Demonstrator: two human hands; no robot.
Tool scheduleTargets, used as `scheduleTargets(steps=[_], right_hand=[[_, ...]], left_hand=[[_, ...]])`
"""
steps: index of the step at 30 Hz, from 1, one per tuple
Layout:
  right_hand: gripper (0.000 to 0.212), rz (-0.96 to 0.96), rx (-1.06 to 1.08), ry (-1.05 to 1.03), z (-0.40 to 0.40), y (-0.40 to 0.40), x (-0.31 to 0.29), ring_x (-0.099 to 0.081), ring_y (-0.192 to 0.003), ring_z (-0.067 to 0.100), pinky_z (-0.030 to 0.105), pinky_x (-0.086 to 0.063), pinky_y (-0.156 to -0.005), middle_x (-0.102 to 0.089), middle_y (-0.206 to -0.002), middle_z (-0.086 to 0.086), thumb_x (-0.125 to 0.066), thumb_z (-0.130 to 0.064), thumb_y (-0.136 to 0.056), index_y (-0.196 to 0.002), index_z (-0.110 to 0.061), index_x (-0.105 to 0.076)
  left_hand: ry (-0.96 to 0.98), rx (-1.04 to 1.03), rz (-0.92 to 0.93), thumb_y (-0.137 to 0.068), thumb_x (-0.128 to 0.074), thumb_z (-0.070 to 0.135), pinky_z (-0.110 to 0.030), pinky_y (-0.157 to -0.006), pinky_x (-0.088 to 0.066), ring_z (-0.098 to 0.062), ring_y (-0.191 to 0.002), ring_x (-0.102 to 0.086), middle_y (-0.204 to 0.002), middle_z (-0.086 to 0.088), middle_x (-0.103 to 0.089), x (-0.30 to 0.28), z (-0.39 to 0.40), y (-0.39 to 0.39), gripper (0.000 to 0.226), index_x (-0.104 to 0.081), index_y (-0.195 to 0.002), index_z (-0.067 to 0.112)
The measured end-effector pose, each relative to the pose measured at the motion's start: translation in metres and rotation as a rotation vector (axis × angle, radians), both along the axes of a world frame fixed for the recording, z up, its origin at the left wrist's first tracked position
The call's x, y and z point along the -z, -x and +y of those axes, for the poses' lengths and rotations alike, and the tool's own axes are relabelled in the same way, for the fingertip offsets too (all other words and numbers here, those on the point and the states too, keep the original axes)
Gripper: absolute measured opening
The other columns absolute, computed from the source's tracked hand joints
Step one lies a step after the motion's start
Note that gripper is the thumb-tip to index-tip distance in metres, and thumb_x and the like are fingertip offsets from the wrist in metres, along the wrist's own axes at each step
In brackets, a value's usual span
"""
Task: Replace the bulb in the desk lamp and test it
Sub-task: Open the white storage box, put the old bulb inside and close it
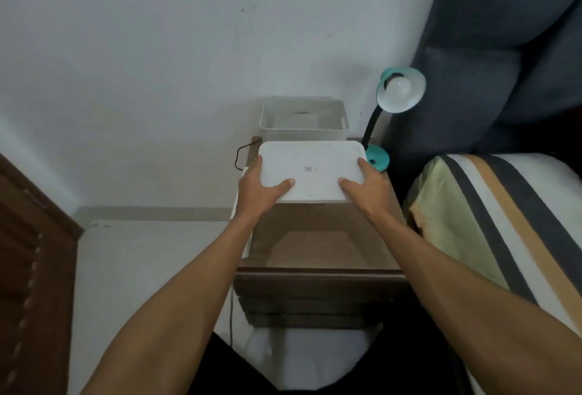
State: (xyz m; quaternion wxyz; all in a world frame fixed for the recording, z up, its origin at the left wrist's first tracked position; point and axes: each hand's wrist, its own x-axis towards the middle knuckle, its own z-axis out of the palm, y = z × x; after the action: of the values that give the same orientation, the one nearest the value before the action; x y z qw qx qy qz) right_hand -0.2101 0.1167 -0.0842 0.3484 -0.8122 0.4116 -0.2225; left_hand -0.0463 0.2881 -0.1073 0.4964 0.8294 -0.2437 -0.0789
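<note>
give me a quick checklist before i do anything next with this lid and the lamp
1. Lid grip: left hand and right hand each hold one end of the white lid: ok.
2. Storage box uncovered at the back of the nightstand: ok.
3. Spare bulb inside the box: cannot tell, the interior is unclear.
4. Bulb seated in the teal desk lamp: ok, it is in the shade, unlit.
5. Lamp base clear of the lid: not ok, the lid's right corner is very close to it.
6. Free space to set the lid down on the nightstand front: ok.
</note>
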Motion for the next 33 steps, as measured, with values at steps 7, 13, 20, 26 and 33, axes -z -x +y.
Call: scheduleTargets(steps=[7,13,20,26,33], right_hand=[[0.072,0.088,0.035,-0.112,0.036,0.046,0.066,-0.048,-0.13,0.029,0.042,-0.045,-0.101,-0.046,-0.149,0.011,-0.066,-0.039,-0.091,-0.153,-0.024,-0.034],[0.073,0.204,0.037,-0.127,0.038,0.055,0.097,-0.032,-0.144,0.034,0.048,-0.033,-0.114,-0.031,-0.159,0.012,-0.063,-0.045,-0.091,-0.154,-0.024,-0.033],[0.075,0.387,-0.032,-0.02,0.027,0.05,0.11,-0.012,-0.152,0.034,0.05,-0.017,-0.123,-0.025,-0.162,0.014,-0.056,-0.048,-0.092,-0.155,-0.017,-0.03],[0.074,0.43,-0.059,0.04,0.023,0.049,0.114,-0.018,-0.15,0.035,0.052,-0.024,-0.12,-0.036,-0.156,0.014,-0.056,-0.05,-0.089,-0.15,-0.013,-0.038],[0.062,0.207,0.022,0.027,0.004,0.03,0.087,-0.042,-0.136,0.029,0.046,-0.041,-0.11,-0.048,-0.146,0.011,-0.067,-0.04,-0.086,-0.14,-0.013,-0.054]], left_hand=[[-0.12,0.007,0.074,-0.082,-0.083,0.048,-0.043,-0.116,-0.036,-0.028,-0.146,-0.039,-0.161,-0.006,-0.039,0.066,0.03,0.052,0.101,-0.028,-0.16,0.014],[-0.223,0.067,0.086,-0.086,-0.077,0.052,-0.05,-0.12,-0.035,-0.028,-0.149,-0.034,-0.165,-0.005,-0.032,0.089,0.032,0.057,0.101,-0.021,-0.162,0.016],[-0.462,0.106,-0.036,-0.092,-0.06,0.064,-0.046,-0.123,-0.028,-0.03,-0.156,-0.019,-0.171,-0.008,-0.012,0.105,0.027,0.06,0.102,-0.007,-0.163,0.013],[-0.551,0.099,-0.101,-0.095,-0.058,0.06,-0.042,-0.126,-0.011,-0.028,-0.159,0.001,-0.172,-0.01,-0.001,0.108,0.018,0.065,0.098,-0.006,-0.163,0.011],[-0.224,0.059,-0.243,-0.1,-0.062,0.039,-0.039,-0.126,-0.017,-0.024,-0.158,-0.012,-0.17,-0.007,-0.018,0.076,0.001,0.05,0.079,-0.021,-0.162,0.011]])
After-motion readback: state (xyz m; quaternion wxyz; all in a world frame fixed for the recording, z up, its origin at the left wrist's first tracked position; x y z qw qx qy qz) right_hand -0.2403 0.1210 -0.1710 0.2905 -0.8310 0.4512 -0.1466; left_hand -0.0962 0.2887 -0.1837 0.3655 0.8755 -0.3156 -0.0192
